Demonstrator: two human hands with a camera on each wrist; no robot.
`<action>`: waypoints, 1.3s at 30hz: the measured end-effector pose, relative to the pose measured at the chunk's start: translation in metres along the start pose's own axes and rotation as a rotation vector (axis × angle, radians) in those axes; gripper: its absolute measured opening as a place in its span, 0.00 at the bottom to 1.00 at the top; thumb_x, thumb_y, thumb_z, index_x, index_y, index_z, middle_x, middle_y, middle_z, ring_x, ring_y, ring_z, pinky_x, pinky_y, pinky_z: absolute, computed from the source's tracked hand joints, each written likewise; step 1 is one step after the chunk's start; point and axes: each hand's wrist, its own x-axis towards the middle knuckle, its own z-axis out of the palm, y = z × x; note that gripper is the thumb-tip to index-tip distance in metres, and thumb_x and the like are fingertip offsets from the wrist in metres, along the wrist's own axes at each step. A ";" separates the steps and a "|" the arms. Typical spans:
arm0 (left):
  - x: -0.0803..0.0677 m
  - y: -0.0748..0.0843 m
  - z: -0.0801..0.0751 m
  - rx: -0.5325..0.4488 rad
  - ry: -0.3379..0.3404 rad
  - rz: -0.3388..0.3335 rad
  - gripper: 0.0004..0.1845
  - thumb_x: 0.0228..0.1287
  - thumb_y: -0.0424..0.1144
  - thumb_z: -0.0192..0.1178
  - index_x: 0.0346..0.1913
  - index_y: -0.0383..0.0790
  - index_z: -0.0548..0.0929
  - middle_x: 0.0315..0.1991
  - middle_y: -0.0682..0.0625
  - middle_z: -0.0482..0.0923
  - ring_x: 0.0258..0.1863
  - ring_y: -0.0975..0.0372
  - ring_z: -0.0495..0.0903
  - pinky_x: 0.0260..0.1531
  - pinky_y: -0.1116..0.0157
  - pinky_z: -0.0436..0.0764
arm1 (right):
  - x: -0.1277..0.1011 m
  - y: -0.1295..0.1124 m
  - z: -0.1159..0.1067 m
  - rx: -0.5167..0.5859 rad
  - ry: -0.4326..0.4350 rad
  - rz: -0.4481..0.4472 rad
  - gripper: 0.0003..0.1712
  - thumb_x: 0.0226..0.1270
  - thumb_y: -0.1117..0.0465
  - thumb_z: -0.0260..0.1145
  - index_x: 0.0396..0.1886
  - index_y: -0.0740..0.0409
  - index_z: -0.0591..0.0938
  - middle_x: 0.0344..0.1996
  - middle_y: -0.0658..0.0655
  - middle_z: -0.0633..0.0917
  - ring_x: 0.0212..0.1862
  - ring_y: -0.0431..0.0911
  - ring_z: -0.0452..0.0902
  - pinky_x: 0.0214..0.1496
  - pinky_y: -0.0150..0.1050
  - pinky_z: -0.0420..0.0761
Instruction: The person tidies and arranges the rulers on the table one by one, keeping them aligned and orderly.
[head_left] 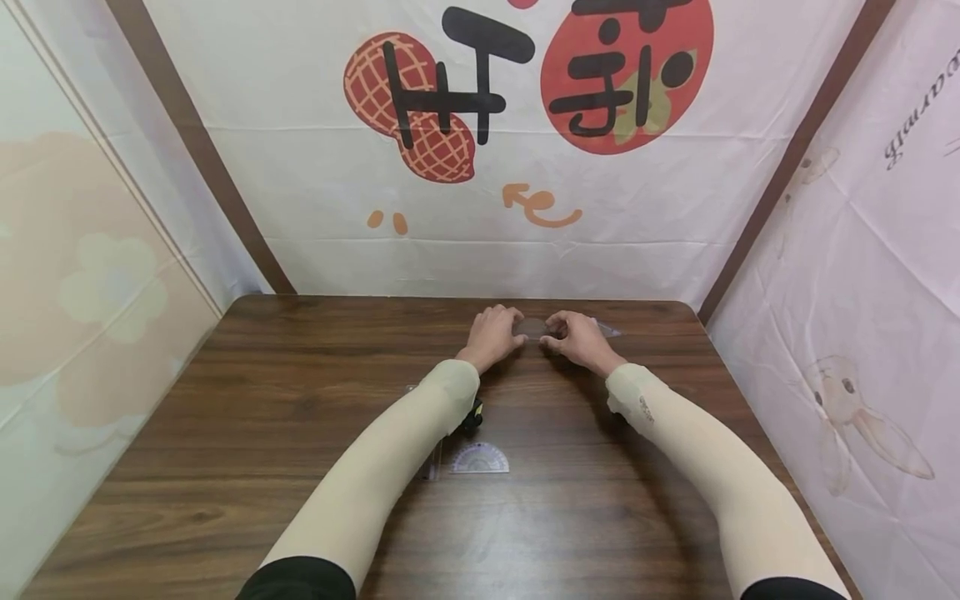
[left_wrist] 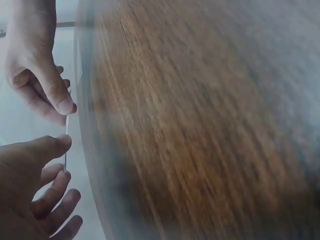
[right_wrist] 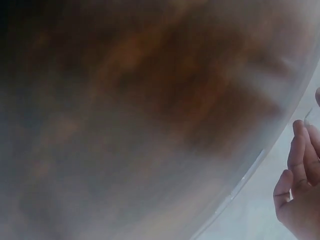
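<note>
Near the table's far edge, a thin see-through plate with a rounded outline point(head_left: 532, 327) is held between both hands. My left hand point(head_left: 491, 335) pinches its left side between thumb and fingers. On the opposite side my right hand point(head_left: 581, 340) grips it. Edge-on in the left wrist view, the plate point(left_wrist: 67, 127) looks like a thin pale line between the left hand point(left_wrist: 30, 180) and the right hand point(left_wrist: 37, 75). In the right wrist view, the right hand point(right_wrist: 302, 185) is partly cut off. A clear set square point(head_left: 607, 329) lies just beyond the right hand.
A clear protractor point(head_left: 480, 459) lies on the brown wooden table point(head_left: 300, 400). Beside it a clear ruler point(head_left: 433, 465) is partly covered by the left sleeve. A small black object point(head_left: 474, 415) shows under the left wrist. A printed cloth wall point(head_left: 315, 258) rises behind the table.
</note>
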 end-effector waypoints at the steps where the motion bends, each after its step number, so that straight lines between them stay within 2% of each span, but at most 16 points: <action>1: -0.001 0.000 -0.001 0.003 0.005 0.005 0.23 0.78 0.49 0.67 0.69 0.44 0.83 0.61 0.47 0.82 0.65 0.51 0.78 0.68 0.51 0.75 | -0.001 -0.001 0.000 0.004 -0.001 -0.003 0.22 0.74 0.52 0.76 0.59 0.59 0.86 0.49 0.57 0.90 0.50 0.52 0.86 0.72 0.60 0.65; 4: -0.002 -0.001 -0.002 0.025 0.022 0.030 0.23 0.77 0.48 0.68 0.68 0.44 0.83 0.60 0.46 0.83 0.64 0.50 0.79 0.68 0.51 0.74 | -0.004 -0.004 -0.002 0.023 -0.002 -0.007 0.21 0.74 0.55 0.76 0.59 0.61 0.86 0.49 0.58 0.90 0.50 0.53 0.86 0.68 0.57 0.74; 8: -0.003 -0.002 -0.001 0.030 0.035 0.055 0.23 0.77 0.47 0.68 0.68 0.42 0.83 0.61 0.44 0.82 0.63 0.51 0.80 0.69 0.52 0.75 | -0.008 -0.007 -0.003 0.043 0.013 -0.017 0.20 0.74 0.59 0.75 0.60 0.63 0.85 0.49 0.61 0.90 0.49 0.54 0.86 0.56 0.53 0.85; 16: -0.004 0.003 0.002 -0.121 0.030 0.016 0.23 0.78 0.41 0.67 0.70 0.37 0.81 0.65 0.39 0.76 0.58 0.51 0.83 0.62 0.55 0.82 | -0.007 -0.007 -0.002 0.019 0.043 -0.042 0.19 0.74 0.61 0.74 0.60 0.63 0.85 0.51 0.62 0.89 0.50 0.55 0.87 0.55 0.52 0.86; 25: -0.006 0.006 0.002 -0.139 0.047 0.011 0.22 0.78 0.39 0.67 0.68 0.36 0.82 0.64 0.38 0.76 0.56 0.52 0.82 0.60 0.55 0.82 | -0.010 -0.007 -0.003 0.018 0.035 -0.033 0.18 0.74 0.61 0.74 0.59 0.62 0.86 0.53 0.62 0.88 0.52 0.55 0.86 0.56 0.53 0.86; 34: -0.010 0.007 -0.001 -0.154 0.037 0.019 0.22 0.78 0.39 0.67 0.69 0.35 0.82 0.63 0.39 0.77 0.52 0.54 0.82 0.57 0.57 0.83 | -0.016 -0.009 -0.005 0.025 0.041 -0.048 0.19 0.74 0.61 0.74 0.60 0.64 0.86 0.53 0.63 0.88 0.52 0.56 0.87 0.56 0.54 0.86; 39: -0.014 0.009 -0.004 -0.144 0.037 0.022 0.22 0.78 0.40 0.67 0.68 0.36 0.82 0.63 0.40 0.77 0.55 0.54 0.80 0.57 0.57 0.82 | -0.022 -0.011 -0.007 0.036 0.047 -0.049 0.20 0.74 0.60 0.75 0.60 0.62 0.86 0.53 0.62 0.88 0.51 0.55 0.86 0.55 0.53 0.86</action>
